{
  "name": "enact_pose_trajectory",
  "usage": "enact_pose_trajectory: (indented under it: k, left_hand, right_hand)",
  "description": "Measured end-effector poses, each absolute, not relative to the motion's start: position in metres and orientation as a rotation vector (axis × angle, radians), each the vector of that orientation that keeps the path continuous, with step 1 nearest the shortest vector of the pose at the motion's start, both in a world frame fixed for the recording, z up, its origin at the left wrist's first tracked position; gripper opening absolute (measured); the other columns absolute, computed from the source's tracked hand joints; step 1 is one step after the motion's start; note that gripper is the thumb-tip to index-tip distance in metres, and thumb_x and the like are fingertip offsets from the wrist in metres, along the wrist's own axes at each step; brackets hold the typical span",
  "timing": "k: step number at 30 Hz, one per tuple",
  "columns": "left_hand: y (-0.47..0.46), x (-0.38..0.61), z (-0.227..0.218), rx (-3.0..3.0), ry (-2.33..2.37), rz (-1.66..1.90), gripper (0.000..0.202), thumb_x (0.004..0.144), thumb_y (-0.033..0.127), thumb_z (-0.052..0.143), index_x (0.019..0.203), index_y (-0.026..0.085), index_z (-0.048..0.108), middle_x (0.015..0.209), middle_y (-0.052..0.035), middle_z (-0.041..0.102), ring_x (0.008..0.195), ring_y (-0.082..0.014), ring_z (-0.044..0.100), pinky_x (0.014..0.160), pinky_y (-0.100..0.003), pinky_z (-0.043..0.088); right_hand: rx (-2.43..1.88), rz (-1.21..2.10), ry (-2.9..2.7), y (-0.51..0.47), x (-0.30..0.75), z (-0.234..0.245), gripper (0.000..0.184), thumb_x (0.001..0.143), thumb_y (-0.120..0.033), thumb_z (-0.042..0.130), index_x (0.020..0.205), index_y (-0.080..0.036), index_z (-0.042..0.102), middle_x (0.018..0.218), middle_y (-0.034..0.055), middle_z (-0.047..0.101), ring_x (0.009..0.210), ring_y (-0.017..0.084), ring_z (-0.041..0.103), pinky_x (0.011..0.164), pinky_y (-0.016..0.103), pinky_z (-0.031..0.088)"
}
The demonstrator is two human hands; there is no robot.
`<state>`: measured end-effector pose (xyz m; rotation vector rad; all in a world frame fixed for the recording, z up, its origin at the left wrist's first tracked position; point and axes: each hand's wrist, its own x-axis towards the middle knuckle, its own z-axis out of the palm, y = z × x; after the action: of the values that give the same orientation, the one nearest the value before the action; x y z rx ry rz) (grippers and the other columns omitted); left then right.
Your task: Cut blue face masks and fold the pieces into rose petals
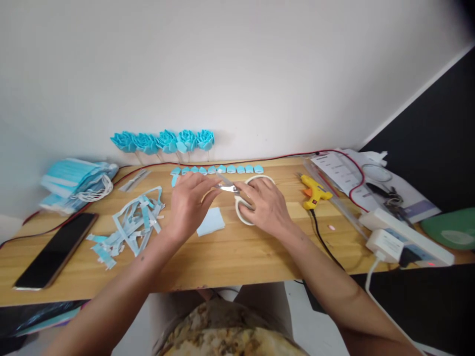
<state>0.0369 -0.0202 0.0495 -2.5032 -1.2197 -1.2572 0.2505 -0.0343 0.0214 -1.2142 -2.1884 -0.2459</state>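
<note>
My right hand [267, 205] is closed on a pair of scissors [229, 188] with cream loop handles, the blades pointing left. Over the middle of the table, my left hand [190, 202] meets the blades with thumb and fingers pinched together. What it pinches is mostly hidden; a pale tip shows above the blades. A light blue square of fabric [211, 222] lies flat on the table below the hands. Behind them runs a row of several small blue folded petals [240, 169].
Several blue fabric roses [167, 142] on stems lean at the wall. Leftward are face masks [70, 180], fabric scraps [135, 222] and a phone [57, 252]. A yellow glue gun [314, 190], its black cord, a white power strip [419, 242] and papers [341, 173] occupy the right.
</note>
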Motion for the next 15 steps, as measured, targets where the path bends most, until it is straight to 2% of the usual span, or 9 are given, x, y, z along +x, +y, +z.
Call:
enact_pose_trajectory:
  k: [4,7,10,13,15]
  left_hand:
    - [-0.019,0.041,0.051,-2.539,-1.238,-1.262,0.014,0.089,0.025,0.06,0.084,0.019,0.072,0.078,-0.0045,0.069,0.077,-0.0194,0.057,0.075,-0.035,0.038]
    - [-0.017,0.037,0.056,-2.514,-1.351,-1.49,0.013,0.086,0.023,0.062,0.078,0.02,0.071,0.074,-0.0023,0.066,0.074,-0.0174,0.055,0.074,-0.033,0.039]
    - [-0.013,0.029,0.06,-2.368,-1.65,-2.029,0.009,0.082,0.026,0.067,0.078,0.019,0.07,0.074,-0.0004,0.064,0.072,-0.0148,0.054,0.072,-0.029,0.04]
    - [-0.01,0.023,0.056,-2.184,-1.911,-2.644,0.012,0.076,0.031,0.072,0.076,0.019,0.069,0.072,0.0014,0.061,0.07,-0.0126,0.052,0.072,-0.026,0.04]
    - [-0.013,0.021,0.049,-2.127,-2.026,-2.889,0.014,0.073,0.031,0.074,0.072,0.019,0.067,0.066,0.0024,0.057,0.068,-0.0116,0.05,0.07,-0.024,0.04]
  right_hand:
    - [-1.182,-0.23,-2.21,-0.035,0.249,0.02,0.04,0.086,-0.025,0.056,0.126,-0.019,0.06,0.097,0.01,0.061,0.093,0.026,0.052,0.085,0.04,0.043]
    - [-1.172,-0.064,-2.15,-0.034,0.25,0.018,0.041,0.084,-0.024,0.057,0.125,-0.02,0.06,0.098,0.0099,0.063,0.096,0.027,0.053,0.088,0.042,0.043]
    - [-1.159,0.485,-1.911,-0.028,0.255,0.018,0.042,0.081,-0.027,0.063,0.122,-0.022,0.061,0.102,0.008,0.066,0.097,0.025,0.058,0.088,0.041,0.045]
    - [-1.021,1.271,-1.526,-0.024,0.26,0.02,0.041,0.083,-0.039,0.061,0.12,-0.021,0.06,0.101,0.0086,0.069,0.087,0.021,0.064,0.078,0.036,0.051]
    - [-0.869,1.657,-1.312,-0.025,0.261,0.022,0.042,0.085,-0.046,0.056,0.117,-0.019,0.061,0.096,0.0099,0.071,0.079,0.02,0.066,0.073,0.035,0.053]
